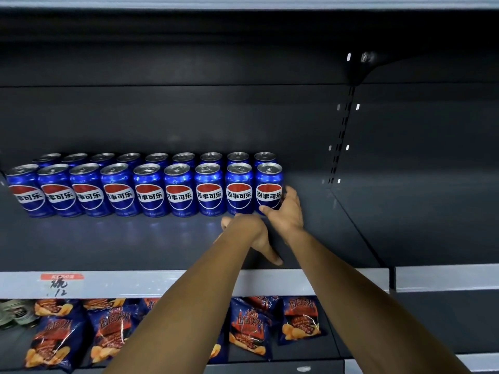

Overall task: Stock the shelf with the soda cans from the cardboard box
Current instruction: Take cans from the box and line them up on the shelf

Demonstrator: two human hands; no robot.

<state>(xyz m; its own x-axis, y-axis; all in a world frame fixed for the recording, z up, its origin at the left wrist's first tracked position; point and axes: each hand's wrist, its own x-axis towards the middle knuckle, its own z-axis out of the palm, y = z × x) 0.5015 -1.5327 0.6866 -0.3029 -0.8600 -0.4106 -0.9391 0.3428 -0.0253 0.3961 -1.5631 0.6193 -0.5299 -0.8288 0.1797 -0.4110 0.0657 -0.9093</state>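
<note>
Blue soda cans point(145, 188) stand in two rows on the shelf point(162, 283). My right hand point(286, 209) wraps the end can point(269, 188); my left hand point(252, 234) rests open, holding nothing.

Dark grey metal back panel point(189, 117) with a slotted upright point(341, 136), grey price rail point(162, 283) bearing a red handwritten tag point(61, 283), blue chip bags point(249, 327) on the lower tier, dim overhead light.
</note>
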